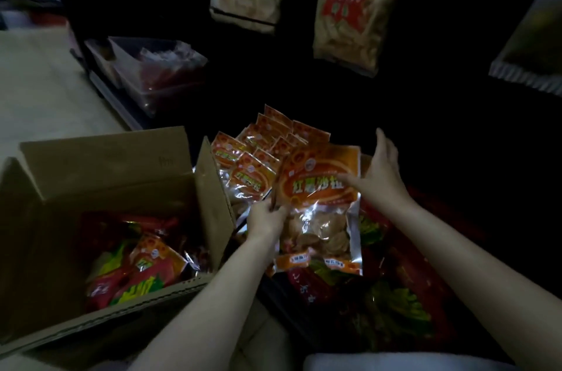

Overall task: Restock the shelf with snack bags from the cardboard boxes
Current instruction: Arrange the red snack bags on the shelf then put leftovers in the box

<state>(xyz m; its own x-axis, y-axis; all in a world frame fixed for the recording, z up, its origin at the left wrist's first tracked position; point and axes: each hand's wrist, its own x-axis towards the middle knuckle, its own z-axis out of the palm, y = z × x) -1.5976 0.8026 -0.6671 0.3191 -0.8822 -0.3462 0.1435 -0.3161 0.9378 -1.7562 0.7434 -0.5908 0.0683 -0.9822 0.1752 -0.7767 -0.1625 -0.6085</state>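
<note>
While our left hand (pixel 266 218) pinches the lower left edge of the orange snack bag (pixel 319 206), grip closed on it, our right hand (pixel 377 176) is spread open, fingers flat against the bag's upper right side, steadying rather than holding. We've got the bag upright over the low shelf, just in front of a row of matching orange bags (pixel 252 154). Best we square it behind that row, label facing out, before letting go. More bags wait in the open cardboard box (pixel 106 170) to our left.
</note>
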